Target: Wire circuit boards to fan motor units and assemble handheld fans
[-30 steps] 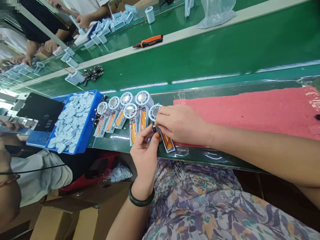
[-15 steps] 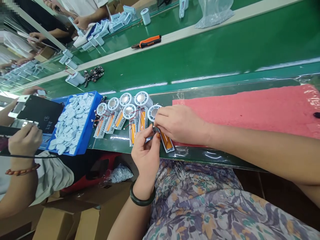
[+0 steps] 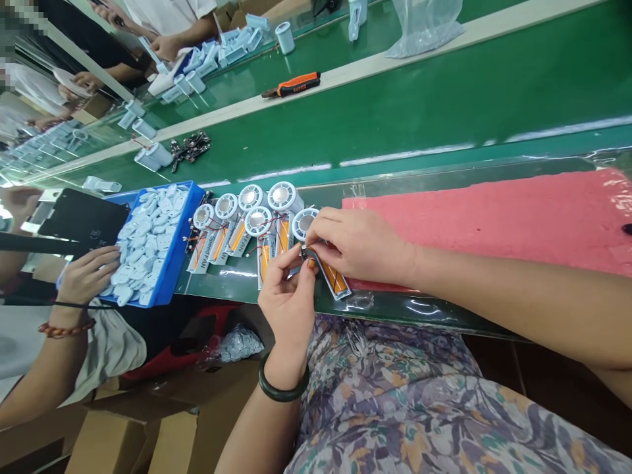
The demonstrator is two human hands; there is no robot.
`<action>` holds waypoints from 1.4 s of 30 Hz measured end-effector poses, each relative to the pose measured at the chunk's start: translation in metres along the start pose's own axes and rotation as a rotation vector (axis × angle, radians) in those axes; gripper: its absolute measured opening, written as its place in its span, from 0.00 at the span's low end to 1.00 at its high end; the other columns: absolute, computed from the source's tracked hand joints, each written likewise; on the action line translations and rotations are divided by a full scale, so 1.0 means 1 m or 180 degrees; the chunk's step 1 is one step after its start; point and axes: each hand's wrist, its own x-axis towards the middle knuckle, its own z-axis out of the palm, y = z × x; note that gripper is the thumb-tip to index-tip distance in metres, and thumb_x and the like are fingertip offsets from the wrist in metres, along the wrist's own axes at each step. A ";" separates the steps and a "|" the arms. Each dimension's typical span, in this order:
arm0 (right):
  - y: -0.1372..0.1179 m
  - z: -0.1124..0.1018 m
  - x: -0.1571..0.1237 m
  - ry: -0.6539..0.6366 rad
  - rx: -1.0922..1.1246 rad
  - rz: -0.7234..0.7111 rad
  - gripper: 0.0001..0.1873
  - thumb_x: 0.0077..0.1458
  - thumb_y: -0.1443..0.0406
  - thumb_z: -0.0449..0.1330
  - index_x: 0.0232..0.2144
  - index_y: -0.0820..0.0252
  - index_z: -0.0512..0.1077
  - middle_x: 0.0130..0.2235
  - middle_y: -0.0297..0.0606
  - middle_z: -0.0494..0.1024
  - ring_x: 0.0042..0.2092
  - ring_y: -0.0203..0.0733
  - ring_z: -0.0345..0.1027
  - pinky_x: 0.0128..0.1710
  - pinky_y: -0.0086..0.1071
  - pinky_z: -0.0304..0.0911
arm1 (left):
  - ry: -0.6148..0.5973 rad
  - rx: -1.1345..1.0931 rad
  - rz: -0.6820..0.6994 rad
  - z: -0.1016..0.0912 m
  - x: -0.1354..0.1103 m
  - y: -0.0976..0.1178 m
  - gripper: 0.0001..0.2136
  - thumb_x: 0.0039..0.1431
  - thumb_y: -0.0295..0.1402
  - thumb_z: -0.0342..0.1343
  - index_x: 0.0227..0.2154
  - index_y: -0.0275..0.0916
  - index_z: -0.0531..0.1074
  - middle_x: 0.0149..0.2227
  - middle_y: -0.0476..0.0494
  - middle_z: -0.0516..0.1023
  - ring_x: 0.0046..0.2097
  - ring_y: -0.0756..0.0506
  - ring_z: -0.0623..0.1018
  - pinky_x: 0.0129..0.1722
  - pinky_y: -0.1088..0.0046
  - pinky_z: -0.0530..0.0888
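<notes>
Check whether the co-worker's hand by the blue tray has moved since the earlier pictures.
Yes: the co-worker's hand has moved rightward, toward the blue tray, and now reaches over the tray's edge.

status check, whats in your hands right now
Left hand pinching small dark part, right hand fingers against it. Round white fan and orange-striped card right beside. Nothing blocking the hands.

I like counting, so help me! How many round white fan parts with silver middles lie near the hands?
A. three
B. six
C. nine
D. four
B. Six round white fan parts sit in a group on the bench, the nearest one right beside the right hand.
</notes>
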 end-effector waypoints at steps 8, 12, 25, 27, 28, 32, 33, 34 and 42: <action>0.011 0.011 -0.001 0.0207 -0.0047 -0.0408 0.06 0.67 0.72 0.56 0.38 0.66 0.74 0.38 0.41 0.74 0.38 0.43 0.67 0.33 0.34 0.53 | 0.0032 0.0344 0.0165 0.001 0.001 -0.001 0.09 0.59 0.34 0.66 0.43 0.41 0.81 0.42 0.43 0.80 0.44 0.47 0.81 0.39 0.76 0.81; 0.011 0.014 -0.001 0.0176 -0.0086 -0.0468 0.07 0.67 0.72 0.55 0.38 0.65 0.73 0.37 0.41 0.74 0.37 0.44 0.66 0.33 0.34 0.51 | -0.0003 0.0453 0.0225 0.001 0.001 -0.001 0.08 0.59 0.31 0.65 0.42 0.41 0.82 0.42 0.44 0.81 0.43 0.48 0.81 0.38 0.77 0.80; 0.031 -0.013 0.004 0.0510 0.0995 0.0306 0.07 0.63 0.70 0.57 0.40 0.61 0.75 0.39 0.38 0.75 0.33 0.40 0.64 0.33 0.33 0.56 | -0.0073 -0.0569 -0.0266 -0.007 -0.002 -0.009 0.19 0.56 0.33 0.71 0.51 0.46 0.79 0.43 0.45 0.81 0.44 0.50 0.82 0.42 0.79 0.82; 0.038 -0.012 0.005 0.0523 0.1077 0.0347 0.08 0.62 0.71 0.56 0.40 0.60 0.76 0.39 0.38 0.75 0.33 0.40 0.64 0.34 0.34 0.57 | -0.0097 -0.0599 -0.0189 -0.009 -0.002 -0.009 0.19 0.56 0.30 0.70 0.51 0.47 0.79 0.43 0.46 0.82 0.45 0.51 0.82 0.45 0.81 0.81; 0.039 -0.011 0.005 0.0509 0.1104 0.0313 0.09 0.62 0.72 0.56 0.40 0.60 0.76 0.40 0.38 0.76 0.35 0.41 0.66 0.35 0.34 0.58 | -0.0099 -0.0604 -0.0148 -0.009 -0.002 -0.009 0.19 0.56 0.29 0.70 0.51 0.47 0.79 0.43 0.46 0.82 0.45 0.51 0.82 0.45 0.82 0.81; 0.041 -0.005 0.004 0.0534 0.1161 0.0029 0.14 0.61 0.74 0.55 0.45 0.60 0.76 0.48 0.41 0.77 0.46 0.45 0.70 0.44 0.36 0.66 | -0.0111 -0.0616 -0.0059 -0.009 -0.002 -0.008 0.20 0.57 0.27 0.70 0.52 0.48 0.79 0.44 0.47 0.83 0.44 0.52 0.83 0.47 0.83 0.80; 0.042 -0.004 0.004 0.0559 0.1165 -0.0041 0.15 0.61 0.74 0.54 0.46 0.60 0.75 0.49 0.41 0.77 0.48 0.46 0.70 0.46 0.37 0.67 | -0.0114 -0.0635 -0.0059 -0.008 -0.002 -0.008 0.20 0.57 0.27 0.70 0.51 0.48 0.79 0.44 0.47 0.83 0.44 0.52 0.83 0.47 0.83 0.80; 0.042 -0.003 0.004 0.0569 0.1167 -0.0103 0.15 0.62 0.74 0.54 0.47 0.61 0.75 0.50 0.42 0.77 0.50 0.47 0.71 0.50 0.39 0.68 | -0.0120 -0.0661 -0.0070 -0.008 -0.002 -0.008 0.20 0.57 0.27 0.70 0.51 0.48 0.79 0.43 0.47 0.83 0.44 0.52 0.83 0.47 0.83 0.80; 0.049 0.001 0.004 0.0181 0.1176 -0.0359 0.23 0.62 0.76 0.56 0.58 0.61 0.70 0.61 0.46 0.72 0.62 0.48 0.65 0.64 0.46 0.64 | -0.0134 -0.0718 -0.0219 -0.009 -0.004 -0.009 0.20 0.56 0.30 0.71 0.51 0.47 0.79 0.43 0.47 0.83 0.44 0.52 0.83 0.47 0.83 0.80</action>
